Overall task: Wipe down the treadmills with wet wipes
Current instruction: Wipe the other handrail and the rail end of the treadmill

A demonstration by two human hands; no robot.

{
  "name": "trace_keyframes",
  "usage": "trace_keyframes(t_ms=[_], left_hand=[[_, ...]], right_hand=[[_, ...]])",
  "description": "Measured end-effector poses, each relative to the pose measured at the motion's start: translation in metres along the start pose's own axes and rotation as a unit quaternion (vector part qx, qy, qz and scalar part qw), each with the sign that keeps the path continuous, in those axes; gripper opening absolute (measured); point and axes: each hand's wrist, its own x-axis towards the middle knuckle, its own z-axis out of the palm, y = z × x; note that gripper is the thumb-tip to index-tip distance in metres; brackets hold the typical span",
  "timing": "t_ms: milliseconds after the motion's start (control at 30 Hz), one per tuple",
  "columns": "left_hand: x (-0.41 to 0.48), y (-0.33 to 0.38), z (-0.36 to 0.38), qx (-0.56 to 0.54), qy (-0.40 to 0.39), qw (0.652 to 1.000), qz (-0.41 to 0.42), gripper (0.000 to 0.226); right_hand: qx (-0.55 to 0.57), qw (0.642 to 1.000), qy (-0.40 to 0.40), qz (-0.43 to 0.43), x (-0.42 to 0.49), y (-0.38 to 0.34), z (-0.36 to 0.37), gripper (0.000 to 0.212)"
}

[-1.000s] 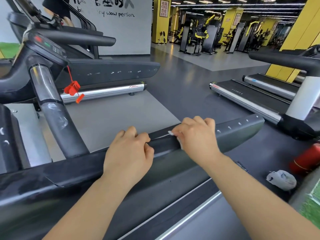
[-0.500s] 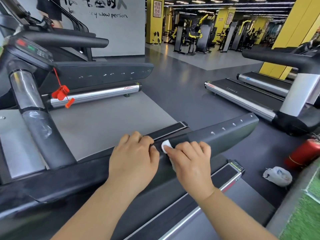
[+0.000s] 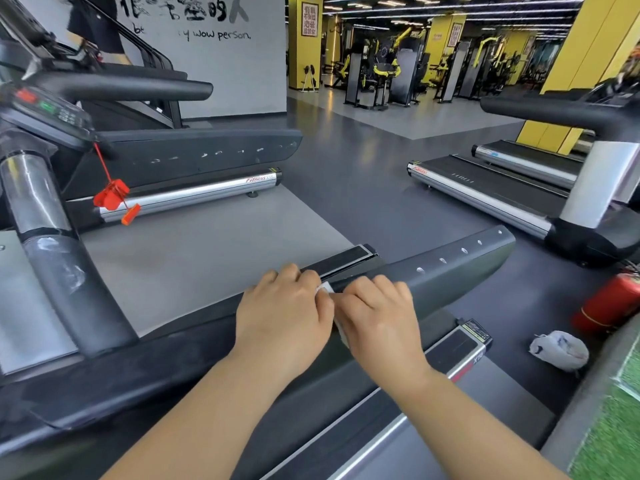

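A dark grey treadmill side rail (image 3: 460, 268) runs from lower left to upper right across the view. Both my hands lie on it side by side. My left hand (image 3: 284, 313) has its fingers curled over the rail's top edge and pinches one end of a white wet wipe (image 3: 325, 289). My right hand (image 3: 377, 317) grips the rest of the wipe against the rail; a strip of white shows below between the two hands. Most of the wipe is hidden under my fingers.
The treadmill's upright post (image 3: 59, 268) and console with a red safety clip (image 3: 112, 197) stand at left. More treadmills (image 3: 485, 192) lie at right. A red fire extinguisher (image 3: 609, 306) and a crumpled white bag (image 3: 559, 351) sit on the floor at right.
My right hand has slid back along the rail toward my left hand, and the two hands now touch with the wipe between them. The view has shifted slightly.
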Motion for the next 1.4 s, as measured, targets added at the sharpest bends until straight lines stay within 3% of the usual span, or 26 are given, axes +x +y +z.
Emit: trace_keyframes(t_ms=[67, 133, 300, 400, 533, 667, 767, 867, 933, 1000, 1100, 1200, 1267, 1333, 1400], left_hand=[[0.001, -0.002, 0.001, -0.005, 0.002, 1.0, -0.005, 0.037], [0.001, -0.004, 0.001, -0.006, 0.0, 1.0, -0.014, 0.038], [0.002, -0.002, 0.001, 0.007, 0.002, 1.0, -0.018, 0.038], [0.007, 0.0, 0.003, -0.006, 0.005, 1.0, -0.019, 0.036], [0.006, 0.008, 0.013, -0.026, 0.016, 0.999, 0.013, 0.04], [0.005, 0.006, 0.019, -0.018, 0.051, 0.998, 0.027, 0.075], [0.005, 0.006, 0.022, -0.028, 0.064, 0.998, 0.009, 0.056], [0.006, 0.007, 0.024, -0.03, 0.055, 0.998, -0.007, 0.053], [0.008, 0.008, 0.023, -0.019, 0.071, 0.997, -0.016, 0.053], [0.008, 0.01, 0.021, -0.023, 0.055, 0.998, -0.013, 0.057], [0.007, 0.008, 0.018, -0.025, 0.062, 0.998, -0.021, 0.061], [0.005, 0.008, 0.017, -0.006, 0.041, 0.999, -0.029, 0.053], [0.005, 0.01, 0.016, -0.004, 0.034, 0.999, -0.031, 0.048], [0.004, 0.01, 0.015, -0.005, 0.029, 0.999, -0.033, 0.037], [0.006, 0.012, 0.015, -0.014, 0.02, 0.999, -0.031, 0.034]], right_hand=[[-0.014, 1.0, 0.001, -0.005, -0.002, 0.02, -0.002, 0.013], [-0.042, 0.999, 0.004, 0.009, -0.004, 0.045, -0.002, 0.017], [-0.051, 0.992, -0.006, 0.117, 0.009, 0.068, -0.013, 0.025], [-0.047, 0.996, -0.042, 0.063, 0.025, 0.045, -0.004, 0.014], [-0.117, 0.986, -0.116, 0.02, 0.033, 0.042, 0.007, 0.023], [-0.142, 0.974, -0.176, 0.035, 0.033, 0.075, 0.001, 0.032], [-0.186, 0.957, -0.212, 0.074, 0.036, 0.097, -0.004, 0.044], [-0.094, 0.986, -0.101, 0.099, 0.03, 0.084, -0.011, 0.033], [-0.028, 0.998, -0.029, 0.054, 0.02, 0.05, -0.009, 0.024], [-0.005, 1.0, 0.005, 0.01, 0.006, 0.026, -0.003, 0.017], [-0.001, 0.998, 0.062, 0.008, -0.011, 0.035, 0.005, 0.012], [-0.038, 0.995, 0.087, 0.016, -0.021, 0.06, 0.006, 0.014], [-0.057, 0.992, 0.091, 0.07, -0.029, 0.08, 0.006, 0.016], [-0.038, 0.985, 0.102, 0.137, -0.03, 0.09, 0.0, 0.018], [0.007, 0.984, 0.113, 0.14, -0.023, 0.082, -0.005, 0.021]])
